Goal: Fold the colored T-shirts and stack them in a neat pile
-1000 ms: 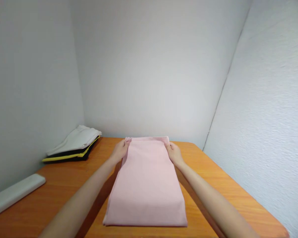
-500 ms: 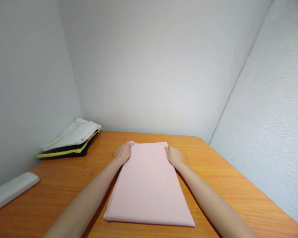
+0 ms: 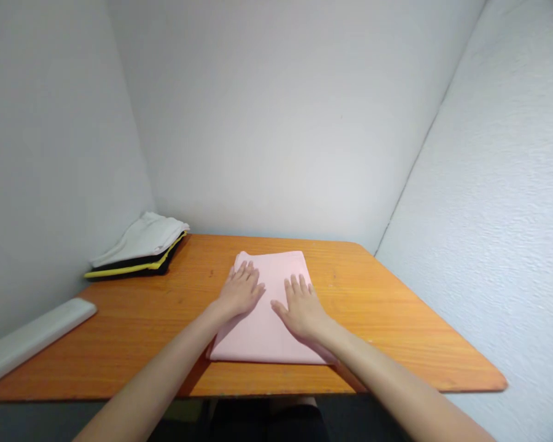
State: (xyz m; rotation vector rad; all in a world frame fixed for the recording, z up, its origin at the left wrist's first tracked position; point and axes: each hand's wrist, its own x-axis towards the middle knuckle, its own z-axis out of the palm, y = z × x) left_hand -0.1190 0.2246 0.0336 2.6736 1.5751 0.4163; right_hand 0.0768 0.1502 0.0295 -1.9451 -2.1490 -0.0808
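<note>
A pink folded cloth, perhaps a garment [image 3: 271, 341], lies flat on the wooden table in front of me. Its near edge runs straight, close to the table's front. My left hand [image 3: 242, 291] rests open on the cloth's left side, fingers spread and pointing away from me. On the right half, my right hand [image 3: 299, 307] lies palm down with its thumb stretched toward the middle. Neither hand grips the fabric. Parts of the cloth's side edges are hidden under my hands and forearms.
At the back left is a stack of folded cloths, with a white one [image 3: 147, 238] over black and yellow ones [image 3: 133, 269]. A long white object [image 3: 37, 334] lies at the left. The orange-brown table [image 3: 368, 294] meets walls at the back and sides.
Both hands have let go of the cloth's far corners and moved inward and nearer, now flat on top. My view has shifted so the table's front edge shows.
</note>
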